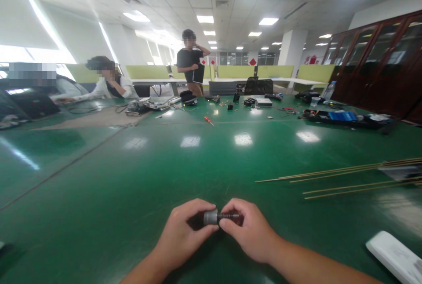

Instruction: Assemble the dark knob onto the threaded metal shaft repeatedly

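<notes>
Just above the green table, a small grey metal cylinder with a thin ribbed shaft (210,217) lies level between my hands, looking like a small motor. My left hand (178,230) curves around the cylinder, thumb and forefinger closed near the end where the shaft begins. On the other side, the fingertips and thumb of my right hand (252,231) pinch the shaft close to the cylinder. The shaft's free tip points right into the right palm. My lower fingers are hidden beneath the hands.
Thin brass-coloured rods (332,171) lie at right on the green tabletop (132,183). A white device (397,255) is at lower right, a red screwdriver (208,120) farther off. Electronics and cables line the far side. Two people sit at left; another person (190,62) stands behind.
</notes>
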`<state>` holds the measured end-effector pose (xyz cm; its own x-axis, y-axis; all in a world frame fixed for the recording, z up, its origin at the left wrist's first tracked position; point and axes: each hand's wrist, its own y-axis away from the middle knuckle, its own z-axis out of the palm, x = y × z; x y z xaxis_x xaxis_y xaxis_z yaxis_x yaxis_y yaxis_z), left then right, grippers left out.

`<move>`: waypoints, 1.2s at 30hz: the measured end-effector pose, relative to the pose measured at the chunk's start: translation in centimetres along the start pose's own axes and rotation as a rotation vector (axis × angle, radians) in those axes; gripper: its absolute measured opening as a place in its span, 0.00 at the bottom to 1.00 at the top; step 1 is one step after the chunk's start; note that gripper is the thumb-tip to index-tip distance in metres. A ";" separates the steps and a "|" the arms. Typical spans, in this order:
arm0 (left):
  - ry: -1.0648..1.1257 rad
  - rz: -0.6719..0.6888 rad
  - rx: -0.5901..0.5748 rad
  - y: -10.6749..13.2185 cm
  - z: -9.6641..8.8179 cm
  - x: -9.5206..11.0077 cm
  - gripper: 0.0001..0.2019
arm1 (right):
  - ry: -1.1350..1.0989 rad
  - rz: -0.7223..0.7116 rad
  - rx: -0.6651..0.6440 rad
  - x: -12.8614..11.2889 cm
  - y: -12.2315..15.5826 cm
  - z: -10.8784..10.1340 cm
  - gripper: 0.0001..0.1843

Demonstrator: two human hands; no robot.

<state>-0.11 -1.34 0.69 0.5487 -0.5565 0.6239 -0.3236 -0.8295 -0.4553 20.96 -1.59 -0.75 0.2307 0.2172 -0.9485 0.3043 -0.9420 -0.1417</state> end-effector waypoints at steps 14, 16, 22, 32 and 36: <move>0.005 0.008 -0.018 0.1 -0.2 0.2 0.10 | -0.004 0.006 0.003 -0.2 0.2 0.0 0.01; 0.005 0.018 -0.018 0.1 -0.2 0.2 0.11 | -0.002 0.004 0.006 -0.2 0.2 0.0 0.01; -0.005 0.037 -0.005 0.1 -0.3 0.2 0.11 | 0.000 0.006 0.004 -0.1 0.2 0.0 0.01; -0.025 0.056 0.020 0.3 -0.4 0.2 0.12 | -0.014 0.011 -0.006 -0.2 0.3 -0.1 0.02; -0.022 0.059 0.026 0.3 -0.4 0.1 0.12 | -0.011 0.014 -0.008 0.0 0.3 -0.1 0.03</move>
<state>-0.41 -1.62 0.88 0.5461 -0.6031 0.5814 -0.3361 -0.7934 -0.5075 21.14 -1.84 -0.78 0.2251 0.2008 -0.9534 0.3082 -0.9430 -0.1259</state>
